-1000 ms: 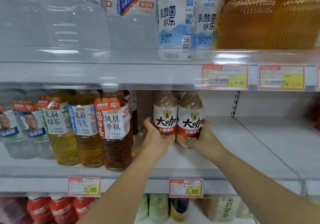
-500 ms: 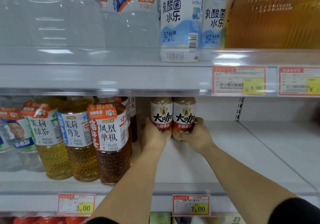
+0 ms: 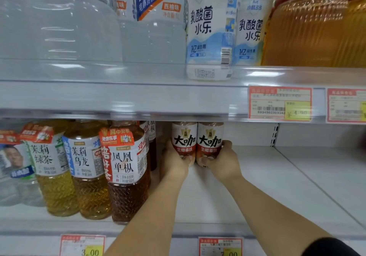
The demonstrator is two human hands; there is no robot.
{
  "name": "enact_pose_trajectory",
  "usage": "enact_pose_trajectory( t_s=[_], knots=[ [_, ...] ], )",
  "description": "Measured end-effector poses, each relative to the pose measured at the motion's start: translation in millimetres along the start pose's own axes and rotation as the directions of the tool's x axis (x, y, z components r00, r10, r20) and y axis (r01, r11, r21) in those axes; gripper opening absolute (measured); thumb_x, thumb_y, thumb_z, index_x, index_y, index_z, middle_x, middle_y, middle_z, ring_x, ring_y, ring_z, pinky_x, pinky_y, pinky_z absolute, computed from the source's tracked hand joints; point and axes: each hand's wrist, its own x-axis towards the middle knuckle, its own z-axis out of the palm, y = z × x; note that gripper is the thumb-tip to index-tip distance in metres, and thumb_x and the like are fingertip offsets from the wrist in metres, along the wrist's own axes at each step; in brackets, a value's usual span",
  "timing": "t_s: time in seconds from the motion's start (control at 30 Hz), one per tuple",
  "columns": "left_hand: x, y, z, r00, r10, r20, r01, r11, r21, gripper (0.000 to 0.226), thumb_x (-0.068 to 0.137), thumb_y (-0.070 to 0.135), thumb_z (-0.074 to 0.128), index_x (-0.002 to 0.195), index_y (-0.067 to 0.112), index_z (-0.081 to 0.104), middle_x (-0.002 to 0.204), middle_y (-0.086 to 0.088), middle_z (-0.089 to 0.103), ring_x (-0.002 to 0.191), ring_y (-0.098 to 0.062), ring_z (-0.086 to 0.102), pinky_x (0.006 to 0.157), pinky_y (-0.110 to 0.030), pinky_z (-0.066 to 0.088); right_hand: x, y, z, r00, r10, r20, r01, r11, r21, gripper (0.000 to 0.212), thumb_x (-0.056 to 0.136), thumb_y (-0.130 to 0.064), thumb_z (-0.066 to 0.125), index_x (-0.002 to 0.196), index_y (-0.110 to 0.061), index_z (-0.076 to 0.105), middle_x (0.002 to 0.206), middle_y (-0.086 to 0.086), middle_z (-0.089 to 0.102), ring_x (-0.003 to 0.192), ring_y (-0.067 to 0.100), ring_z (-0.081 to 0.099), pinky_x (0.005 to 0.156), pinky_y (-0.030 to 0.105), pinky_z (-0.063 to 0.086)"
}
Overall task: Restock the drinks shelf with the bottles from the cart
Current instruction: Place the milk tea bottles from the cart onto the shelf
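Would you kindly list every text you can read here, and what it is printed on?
"大咖", "生椰拿铁": both coffee bottles, left hand, right hand.
"凤凰单枞": dark tea bottle.
"茉莉乌龙": amber tea bottle.
"茉莉绿茶": yellow tea bottle.
"乳酸菌水乐": white bottles.
"3.00": lower-left price tag.
Other tags: blurred.

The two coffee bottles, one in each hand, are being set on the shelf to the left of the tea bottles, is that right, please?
Not quite: the head view shows the coffee bottles, one in the left hand and one in the right hand, to the right of the tea bottles.
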Motion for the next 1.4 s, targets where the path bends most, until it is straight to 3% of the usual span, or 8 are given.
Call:
enact_pose_trajectory(
  t_s=[0.23, 0.33, 0.6, 0.83, 1.0, 1.1, 1.3, 1.4],
  knots=[
    [-6.5, 6.2, -1.5, 1.0, -0.024, 0.009, 0.024, 1.0, 0.012, 0.078, 0.075, 0.014, 0.075, 0.14, 0.015, 0.032, 0.127, -0.008, 0.056, 0.113, -0.026, 0.057, 0.095, -0.037, 0.046, -13.5, -11.6, -14.8, 0.988, 0.07, 0.139, -0.061, 0.996, -0.068, 0.062, 0.067, -0.023, 0.081, 0.113, -0.006, 0.043, 0.106, 0.003, 0.06, 0.103, 0.02, 0.06, 0.083, 0.029, 0.048],
    [-27.6, 8.6, -7.7, 1.0, 0.02, -0.007, -0.02, 0.998, 0.06, 0.069, 0.075, 0.023, 0.074, 0.133, 0.015, 0.038, 0.123, -0.009, 0.058, 0.113, -0.028, 0.057, 0.094, -0.044, 0.048, -48.0, -25.1, -38.7, 0.973, -0.039, 0.227, 0.091, 0.971, -0.221, 0.044, 0.079, -0.017, 0.071, 0.116, -0.002, 0.054, 0.109, 0.008, 0.061, 0.105, 0.023, 0.057, 0.083, 0.028, 0.044],
    [-205.4, -16.9, -60.0, 0.89, 0.439, -0.123, -0.444, 0.896, -0.016, 0.026, 0.092, 0.008, 0.054, 0.108, 0.028, 0.058, 0.1, 0.015, 0.063, 0.091, 0.004, 0.057, 0.079, -0.009, 0.044, -200.8, -15.5, -83.2, 0.87, -0.353, 0.343, 0.368, 0.93, 0.025, 0.024, 0.082, -0.015, 0.066, 0.083, -0.038, 0.064, 0.085, -0.02, 0.066, 0.084, -0.001, 0.06, 0.073, 0.01, 0.047],
    [-316.5, -167.2, -72.1, 0.997, -0.028, -0.072, 0.037, 0.991, 0.13, 0.02, 0.094, 0.011, 0.052, 0.11, 0.021, 0.059, 0.089, 0.012, 0.06, 0.077, 0.01, 0.054, 0.066, -0.008, 0.042, -295.8, 100.8, -21.6, 0.737, -0.083, 0.67, 0.155, 0.987, -0.048, 0.011, 0.088, -0.011, 0.061, 0.094, -0.018, 0.068, 0.084, -0.02, 0.061, 0.073, 0.002, 0.058, 0.07, 0.014, 0.044],
    [-369.7, -273.5, -84.4, 0.937, -0.336, -0.094, 0.349, 0.908, 0.232, 0.014, 0.094, 0.017, 0.053, 0.103, 0.02, 0.063, 0.08, 0.002, 0.066, 0.068, -0.011, 0.059, 0.058, -0.019, 0.043, -359.4, 190.2, 35.0, 0.652, 0.117, 0.749, 0.088, 0.97, -0.229, 0.019, 0.087, -0.014, 0.06, 0.104, -0.015, 0.069, 0.095, -0.005, 0.069, 0.084, 0.008, 0.062, 0.079, 0.017, 0.047],
    [-388.9, -330.8, -92.9, 0.854, -0.512, -0.089, 0.516, 0.815, 0.265, 0.02, 0.093, 0.016, 0.053, 0.11, 0.018, 0.063, 0.089, 0.002, 0.067, 0.08, -0.013, 0.061, 0.069, -0.024, 0.047, -397.3, 233.5, 55.5, 0.506, 0.294, 0.811, 0.086, 0.918, -0.387, 0.024, 0.088, -0.021, 0.058, 0.111, -0.023, 0.064, 0.107, -0.007, 0.066, 0.094, 0.009, 0.06, 0.085, 0.025, 0.049],
    [-405.3, -416.2, -126.6, 0.737, -0.674, -0.052, 0.623, 0.646, 0.441, 0.03, 0.09, 0.007, 0.049, 0.116, 0.015, 0.061, 0.107, -0.009, 0.064, 0.094, -0.029, 0.061, 0.078, -0.033, 0.047, -442.8, 284.5, 102.9, 0.38, 0.538, 0.752, 0.068, 0.795, -0.603, 0.036, 0.088, -0.024, 0.057, 0.124, -0.025, 0.055, 0.121, -0.002, 0.06, 0.11, 0.017, 0.057, 0.091, 0.031, 0.047],
    [-400.6, -449.2, -150.2, 0.801, -0.596, -0.058, 0.529, 0.66, 0.533, 0.036, 0.082, 0.001, 0.053, 0.115, 0.012, 0.062, 0.113, -0.013, 0.059, 0.1, -0.036, 0.057, 0.084, -0.039, 0.047, -457.9, 300.1, 135.7, 0.356, 0.58, 0.733, 0.08, 0.762, -0.642, 0.054, 0.088, -0.024, 0.059, 0.138, -0.021, 0.04, 0.137, 0.003, 0.047, 0.124, 0.021, 0.046, 0.1, 0.031, 0.04]
  ],
)
